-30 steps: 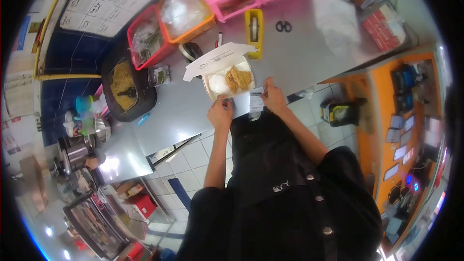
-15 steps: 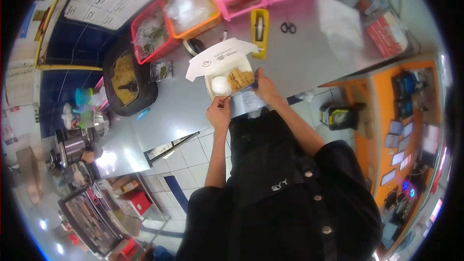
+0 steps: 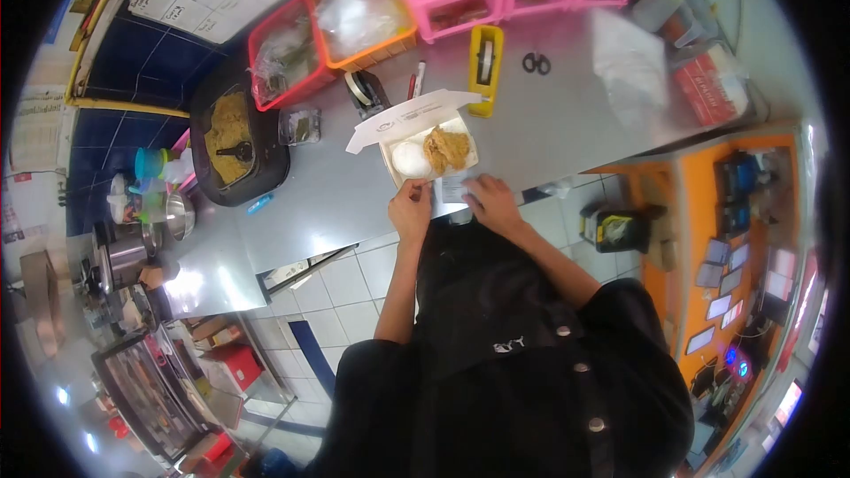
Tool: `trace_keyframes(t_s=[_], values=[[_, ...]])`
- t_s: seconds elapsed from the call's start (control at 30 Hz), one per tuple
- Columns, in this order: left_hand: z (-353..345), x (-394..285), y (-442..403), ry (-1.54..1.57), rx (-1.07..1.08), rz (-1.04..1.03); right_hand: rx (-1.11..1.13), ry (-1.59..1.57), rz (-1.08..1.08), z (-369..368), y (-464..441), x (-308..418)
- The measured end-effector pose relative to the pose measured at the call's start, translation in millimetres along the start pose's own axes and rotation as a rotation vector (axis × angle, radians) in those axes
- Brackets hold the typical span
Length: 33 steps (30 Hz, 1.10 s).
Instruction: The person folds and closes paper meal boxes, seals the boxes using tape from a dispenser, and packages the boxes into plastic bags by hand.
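A white lidded cardboard meal box (image 3: pixel 390 165) stands near the counter's front edge with its lid (image 3: pixel 416 117) raised at the back. Inside it, a white dome of rice (image 3: pixel 409 158) lies to the left of a piece of fried chicken (image 3: pixel 446 150). My left hand (image 3: pixel 410 211) is closed in a pinch at the box's front left edge; what is between its fingertips is too small to make out. My right hand (image 3: pixel 492 204) has its fingers apart at the front right corner, beside a printed paper slip (image 3: pixel 452 188) lying before the box.
A yellow tape dispenser (image 3: pixel 484 71), black scissors (image 3: pixel 536 63) and a black tape dispenser (image 3: pixel 365 93) lie behind the box. Red (image 3: pixel 255 80) and orange (image 3: pixel 381 55) baskets and pink racks (image 3: pixel 456 18) line the back. At left stands a black food tub (image 3: pixel 266 164).
My right hand has come down from the box's right side toward its front corner. The lid leans further back, and the chicken shows more fully. My left hand remains at the front edge.
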<state>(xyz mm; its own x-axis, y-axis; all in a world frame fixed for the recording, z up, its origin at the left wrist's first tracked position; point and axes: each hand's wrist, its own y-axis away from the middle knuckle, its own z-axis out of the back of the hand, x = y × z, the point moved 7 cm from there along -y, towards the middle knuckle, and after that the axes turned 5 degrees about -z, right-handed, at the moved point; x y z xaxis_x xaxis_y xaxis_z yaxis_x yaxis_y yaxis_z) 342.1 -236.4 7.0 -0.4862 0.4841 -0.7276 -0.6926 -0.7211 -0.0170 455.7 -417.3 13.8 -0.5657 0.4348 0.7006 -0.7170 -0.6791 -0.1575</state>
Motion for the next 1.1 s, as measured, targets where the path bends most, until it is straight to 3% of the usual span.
trace_keyframes(t_s=[0.07,0.17,0.23,0.3,0.47,0.53,0.77,0.83,0.93,0.97,1.03,1.1], values=[[0,2,2,-0.031,0.025,-0.01,0.125,0.165,0.135,-13,5,8],[12,-15,16,0.058,-0.002,-0.048,0.08,0.175,0.129,-18,1,-2],[21,-17,35,0.297,-0.04,0.013,0.084,0.169,0.117,-18,3,-3],[23,-2,52,0.269,0.041,0.094,0.083,0.169,0.12,-18,-2,-4],[28,76,93,0.252,0.269,0.202,0.04,0.185,0.068,-18,-2,1],[29,98,109,0.067,0.491,0.105,0.062,0.239,0.063,-20,-2,5],[39,214,112,0.227,0.365,0.334,0.2,0.34,-0.079,-28,-4,12],[15,261,122,0.231,0.463,0.479,0.209,0.356,-0.1,-27,-6,16],[-37,367,161,-0.127,0.739,0.517,0.187,0.378,-0.09,-30,-8,31],[-45,374,166,-0.297,0.928,0.595,0.16,0.383,-0.058,-27,-11,35],[-36,306,136,-0.338,0.864,0.188,0.192,0.371,0.002,-29,-10,36],[-51,290,113,-0.16,0.669,0.239,0.218,0.344,0.051,-32,-11,35]])
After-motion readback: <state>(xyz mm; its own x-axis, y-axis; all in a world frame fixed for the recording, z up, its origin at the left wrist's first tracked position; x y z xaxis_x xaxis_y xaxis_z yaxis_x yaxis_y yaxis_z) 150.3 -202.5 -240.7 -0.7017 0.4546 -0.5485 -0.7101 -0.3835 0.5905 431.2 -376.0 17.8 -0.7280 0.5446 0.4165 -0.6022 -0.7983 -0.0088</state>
